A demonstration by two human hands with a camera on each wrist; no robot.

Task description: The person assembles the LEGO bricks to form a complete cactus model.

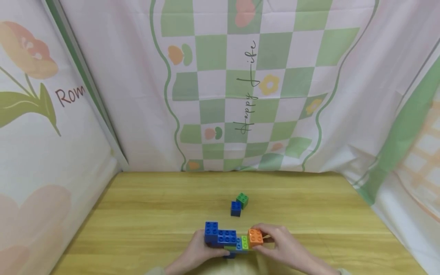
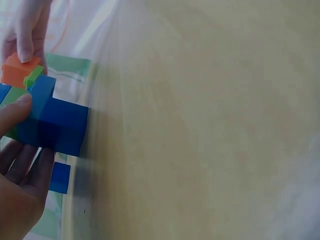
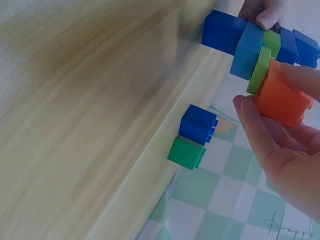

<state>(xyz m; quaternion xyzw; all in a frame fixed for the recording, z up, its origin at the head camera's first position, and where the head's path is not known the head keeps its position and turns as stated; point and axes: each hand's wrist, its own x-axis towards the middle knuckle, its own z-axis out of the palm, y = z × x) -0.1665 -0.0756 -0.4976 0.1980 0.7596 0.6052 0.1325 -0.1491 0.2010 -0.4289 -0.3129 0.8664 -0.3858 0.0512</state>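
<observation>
My left hand grips an assembly of toy building bricks, its thumb along the near side. Dark blue bricks form the left part of it, with a lighter blue brick and a thin lime green brick toward the right. Between thumb and fingers, my right hand pinches an orange brick right against the lime green one. In the right wrist view the orange brick's studs point away from the assembly's left end, toward the right edge.
Beyond the hands, a loose blue brick and a green brick stand close together on the wooden table. A white and green checkered curtain hangs behind the table's back edge, with more printed cloth at the sides.
</observation>
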